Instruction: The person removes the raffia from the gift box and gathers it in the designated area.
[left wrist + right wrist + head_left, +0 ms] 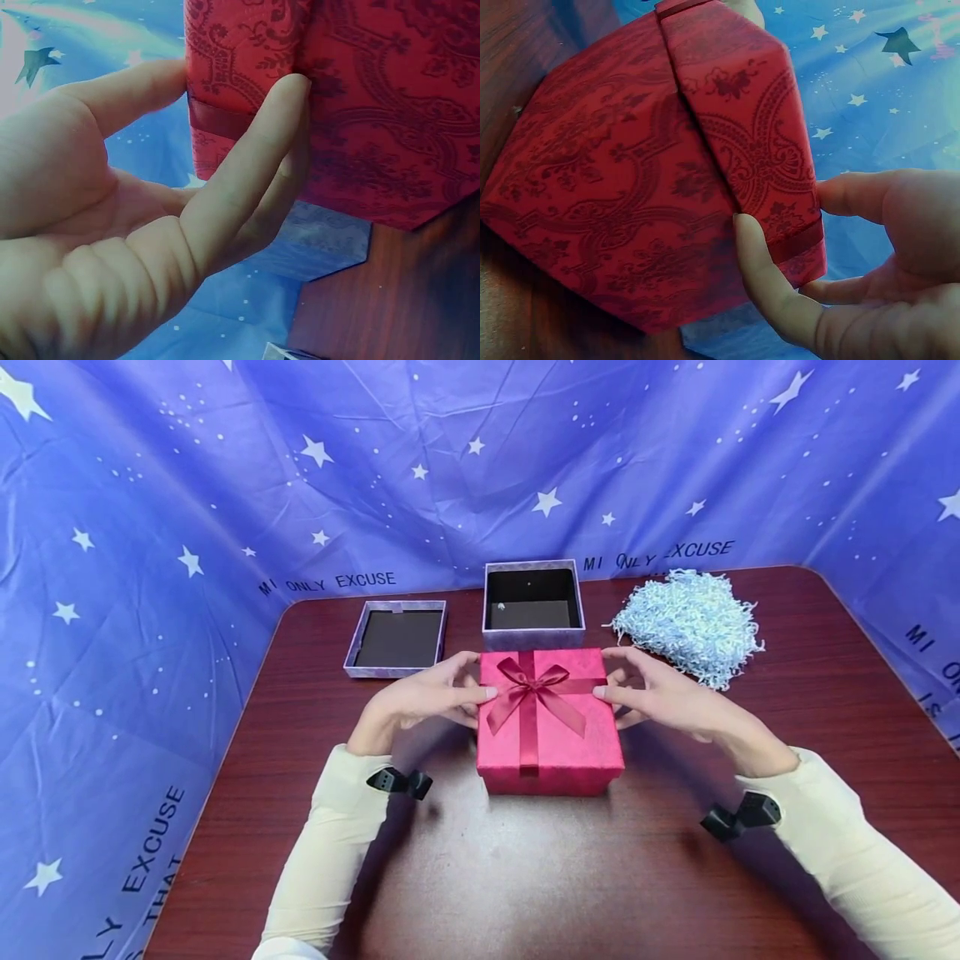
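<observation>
There is one square, red, patterned gift box (551,747) with one dark-red satin bow (532,686), one deep, open, lilac cardboard box (533,638), one shallow lilac cardboard lid (390,673), one heap of pale-blue shredded paper (690,625), and one reddish-brown wooden table (465,877). The person has one bare left hand (423,696), one bare right hand (667,695), two cream fabric sleeves (318,860) and two black wrist cameras (741,817).

Black print on the cloth (480,485) reads "MI ONLY EXCUSE" 2 times at the back, the right one creased; "EXCUSE" and "THAT" at left; "MI" and "IS" at right.
</observation>
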Demonstrator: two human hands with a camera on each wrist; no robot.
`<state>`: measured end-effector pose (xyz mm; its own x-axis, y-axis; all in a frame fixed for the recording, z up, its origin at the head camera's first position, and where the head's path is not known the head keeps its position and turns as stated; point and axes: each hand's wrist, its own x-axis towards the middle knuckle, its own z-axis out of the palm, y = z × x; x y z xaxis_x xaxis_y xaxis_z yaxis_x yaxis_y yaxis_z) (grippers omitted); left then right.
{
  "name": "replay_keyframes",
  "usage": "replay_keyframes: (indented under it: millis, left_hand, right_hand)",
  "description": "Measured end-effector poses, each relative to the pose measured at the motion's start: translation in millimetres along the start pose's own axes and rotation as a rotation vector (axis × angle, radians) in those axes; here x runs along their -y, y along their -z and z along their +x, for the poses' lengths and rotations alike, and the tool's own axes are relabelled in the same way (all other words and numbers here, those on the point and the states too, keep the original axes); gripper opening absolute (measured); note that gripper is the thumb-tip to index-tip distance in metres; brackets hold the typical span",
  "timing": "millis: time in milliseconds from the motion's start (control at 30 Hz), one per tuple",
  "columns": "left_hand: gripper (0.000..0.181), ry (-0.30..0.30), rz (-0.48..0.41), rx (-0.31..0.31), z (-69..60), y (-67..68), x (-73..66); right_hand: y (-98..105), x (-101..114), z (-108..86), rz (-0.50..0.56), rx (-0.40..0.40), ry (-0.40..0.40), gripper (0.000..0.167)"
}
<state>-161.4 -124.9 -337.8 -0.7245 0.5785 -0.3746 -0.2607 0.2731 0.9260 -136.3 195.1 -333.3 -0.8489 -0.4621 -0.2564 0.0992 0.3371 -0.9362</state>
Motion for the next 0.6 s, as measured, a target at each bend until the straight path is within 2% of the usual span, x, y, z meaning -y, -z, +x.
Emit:
replay_keyframes:
  millis: [100, 333, 500, 600]
  left_hand:
    - [0.06, -0.008, -0.034, -0.02, -2.3, 3.0, -4.4]
    - [0.05, -0.082, -0.072, -0.159, -3.2, 7.8, -15.2]
    - [0.037, -0.114, -0.079, -0.232, -3.6, 10.1, -21.0]
    - [0.036, -0.159, -0.093, -0.271, -6.9, 11.1, -26.3]
  right_hand:
    - [2, 5, -1.0, 0.021, -0.024, 0.006, 0.066]
    - [4, 17, -1.0, 0.131, -0.091, -0.005, 0.06]
    - [4, 25, -0.8, 0.142, -0.145, 0.04, 0.054]
    - [2, 32, 0.0, 0.184, -0.21, 0.08, 0.047]
